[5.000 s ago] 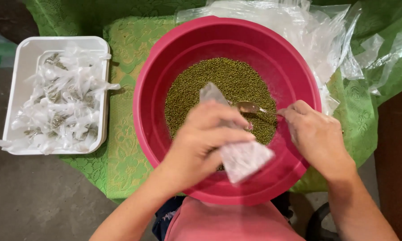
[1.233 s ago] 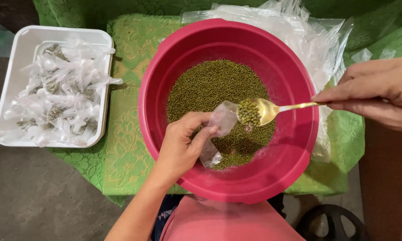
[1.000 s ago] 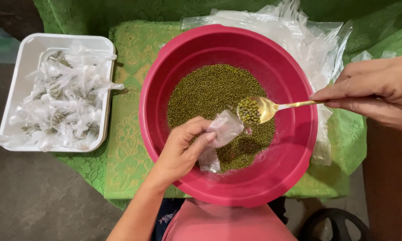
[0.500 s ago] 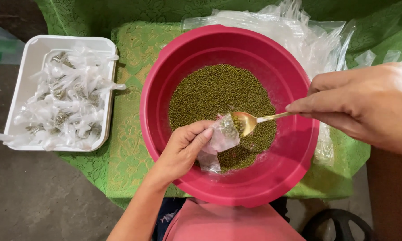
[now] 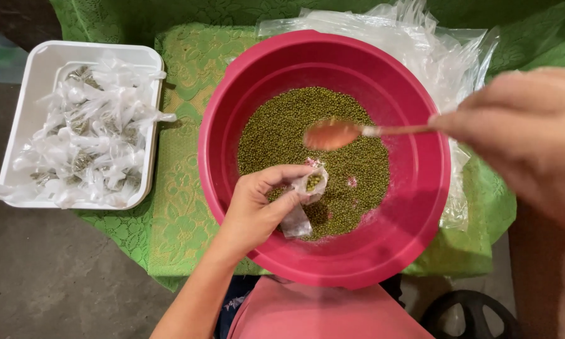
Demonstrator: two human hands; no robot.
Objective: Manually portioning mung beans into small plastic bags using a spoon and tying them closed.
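At the far left a white tray [image 5: 25, 113] stands on the green cloth [image 5: 175, 207], and it is full of small tied plastic bags [image 5: 91, 147]. Just beside it is a big pink bowl [image 5: 414, 207] with green beans [image 5: 295, 122] in the bottom. Over the near part of the bowl the left hand [image 5: 257, 210] pinches a small clear bag [image 5: 304, 198] between thumb and fingers; some beans are inside it. Above the beans the spoon [image 5: 335, 133] looks empty and blurred. The right hand [image 5: 527, 135] holds its handle at the right side. Behind the bowl lies a pile of clear plastic sheets [image 5: 383, 28].
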